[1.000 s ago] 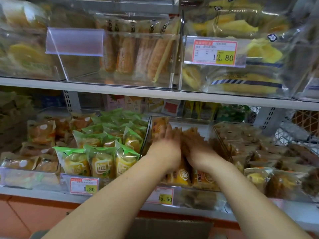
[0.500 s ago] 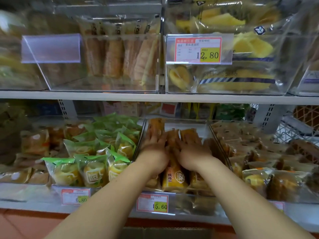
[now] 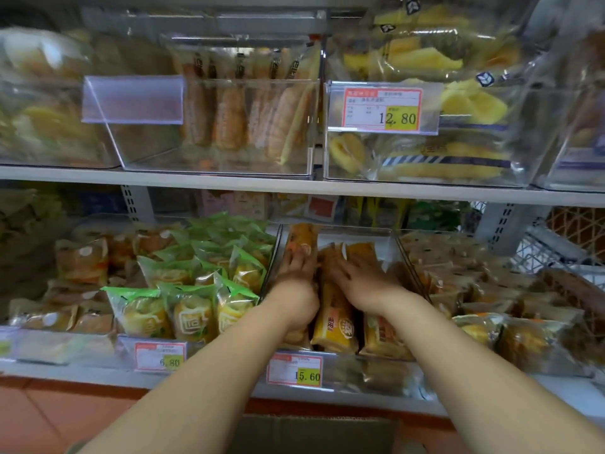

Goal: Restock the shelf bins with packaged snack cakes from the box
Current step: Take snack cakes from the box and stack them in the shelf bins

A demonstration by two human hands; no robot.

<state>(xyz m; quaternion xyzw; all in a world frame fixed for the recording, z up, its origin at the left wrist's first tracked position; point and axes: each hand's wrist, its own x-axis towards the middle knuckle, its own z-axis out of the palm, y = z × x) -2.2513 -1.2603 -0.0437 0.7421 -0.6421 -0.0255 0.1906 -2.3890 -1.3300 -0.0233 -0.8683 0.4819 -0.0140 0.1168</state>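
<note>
Reaching into the middle clear bin (image 3: pixel 370 375) on the lower shelf, I have both hands down among the orange-and-yellow wrapped snack cakes (image 3: pixel 334 329) that stand on end in rows inside it. My left hand (image 3: pixel 294 276) lies at the bin's left side, palm down, its fingers (image 3: pixel 302 260) straight and close together, touching a tall orange pack (image 3: pixel 302 237) that leans against the back left corner. My right hand (image 3: pixel 363 285) sits just beside it, flat on the tops of the packs, its fingers (image 3: pixel 340 267) stretched out and slightly apart; neither hand is curled round anything, though motion blur hides the fingertips. At the front of this bin a price tag (image 3: pixel 294 370) reads 15.60. In the bin to the left stand green-topped packs (image 3: pixel 190 316) behind a tag marked 6.80 (image 3: pixel 160 357), and the bin to the right holds brownish packs (image 3: pixel 465 283). On the upper shelf (image 3: pixel 229 183), a clear bin carries long bread rolls (image 3: pixel 242 113) standing upright behind a blank label holder (image 3: pixel 132 99), and next to it yellow cakes (image 3: pixel 425 57) are piled behind a tag showing 12.80 (image 3: pixel 381 108). Below my forearms, at the bottom edge of view, the top of a cardboard box (image 3: pixel 311 434) shows under the lower shelf; I cannot tell what it contains.
</note>
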